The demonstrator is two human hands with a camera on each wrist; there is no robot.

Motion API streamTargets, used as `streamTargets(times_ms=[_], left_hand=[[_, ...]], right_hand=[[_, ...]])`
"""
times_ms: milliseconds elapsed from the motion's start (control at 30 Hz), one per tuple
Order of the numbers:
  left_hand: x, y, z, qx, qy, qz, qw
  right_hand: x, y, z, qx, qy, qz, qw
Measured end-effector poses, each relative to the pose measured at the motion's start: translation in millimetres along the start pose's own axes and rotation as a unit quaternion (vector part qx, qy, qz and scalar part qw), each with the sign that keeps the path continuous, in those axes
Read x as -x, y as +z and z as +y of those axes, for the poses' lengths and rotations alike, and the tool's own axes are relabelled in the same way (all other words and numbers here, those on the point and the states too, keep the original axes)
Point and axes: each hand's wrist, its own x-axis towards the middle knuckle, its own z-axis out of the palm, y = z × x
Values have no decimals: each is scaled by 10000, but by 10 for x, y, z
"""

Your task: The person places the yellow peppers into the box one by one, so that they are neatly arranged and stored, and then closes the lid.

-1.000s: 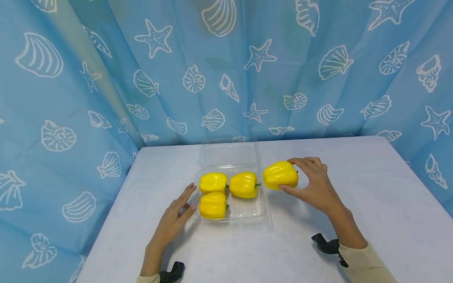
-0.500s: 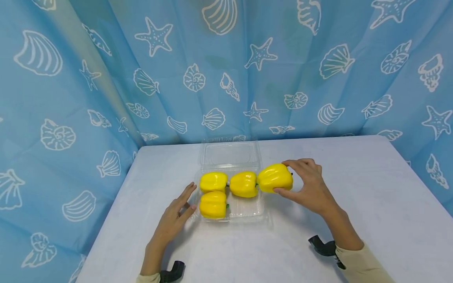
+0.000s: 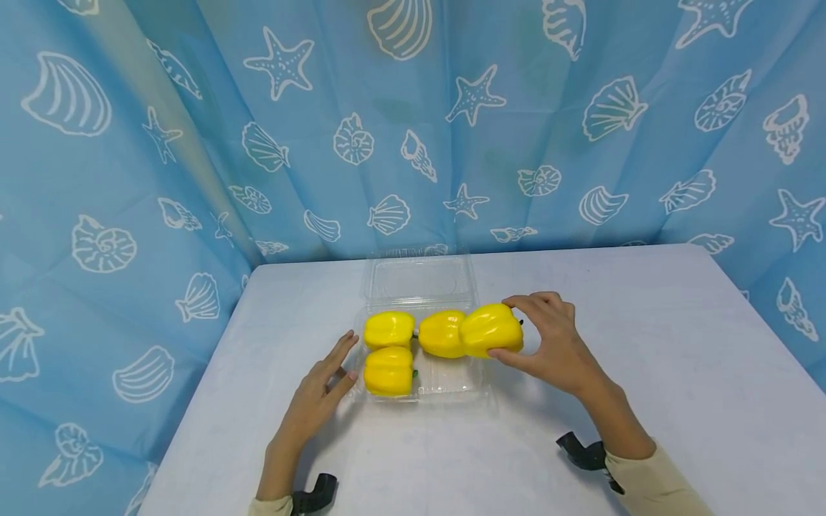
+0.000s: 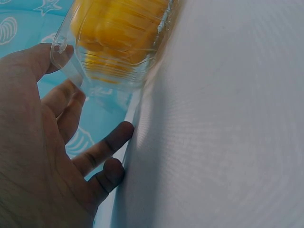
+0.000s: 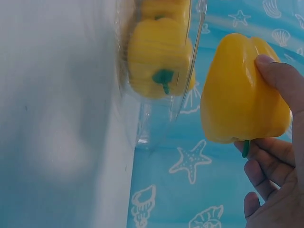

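Note:
A clear plastic clamshell tray [image 3: 452, 383] lies on the white table with its lid [image 3: 418, 281] open toward the back. Three yellow bell peppers sit in it: back left [image 3: 388, 330], front left [image 3: 388, 371], back middle [image 3: 439, 332]. My right hand [image 3: 547, 344] grips a fourth yellow pepper [image 3: 490, 330] [image 5: 240, 92], raised over the tray's right edge, touching or overlapping the back middle pepper. My left hand [image 3: 317, 393] lies with straight fingers on the table against the tray's left wall [image 4: 114, 71]; its thumb [image 4: 28, 61] touches the tray's rim.
The white table [image 3: 645, 344] spreads wide to the right and front of the tray. A blue curtain with shell and starfish prints [image 3: 452, 129] hangs close behind and along both sides. Black wrist mounts [image 3: 581, 453] show near the front edge.
My right hand has carried the fourth pepper leftward and slightly down, from beside the tray to over its right edge. The left hand has stayed put.

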Motion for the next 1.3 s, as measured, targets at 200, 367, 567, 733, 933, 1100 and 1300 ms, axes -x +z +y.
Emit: streamTargets(times_ms=[200, 367, 567, 733, 933, 1100, 1300], left_hand=[[2, 5, -19, 3, 46, 23, 10000], [7, 7, -28, -45, 21, 24, 10000], [5, 5, -29, -71, 64, 32, 9999], [3, 7, -30, -30, 70, 30, 10000], [5, 5, -32, -15, 73, 34, 10000], [5, 2, -33, -6, 82, 35, 10000], [5, -1, -34, -24, 91, 34, 10000]], right_hand=[[-1, 39, -63, 12, -140, -91, 9999], [16, 97, -101, -9, -300, -78, 9995], [26, 150, -148, -99, -595, -57, 9982], [32, 204, -196, -99, -803, -113, 9967], [43, 267, -256, 69, -821, -295, 9962], [56, 312, -311, 123, -661, -321, 9972], [75, 380, -379, 104, -608, -358, 9975]])
